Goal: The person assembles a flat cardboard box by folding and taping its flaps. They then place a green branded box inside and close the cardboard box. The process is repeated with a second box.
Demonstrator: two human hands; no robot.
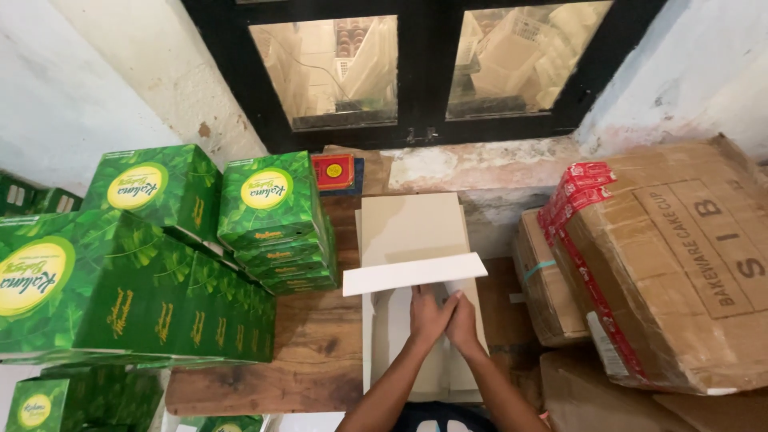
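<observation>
Cardboard sheet (412, 240) under both hands' fingers (432, 300)

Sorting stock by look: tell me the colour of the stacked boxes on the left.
The stacked boxes are leafy green with a yellow oval on top, clearest in the head view.

whitewashed, flaking walls (104, 72) frame a black-framed window (420, 64) with glass panes above a worn wooden table (320, 344)

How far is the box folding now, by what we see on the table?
Done: folded green boxes stand stacked at the left. In hand: left hand and right hand press on a flat blank, one white flap raised. Left: this blank is still flat, and more flat sheets seem to lie beneath it.
</observation>
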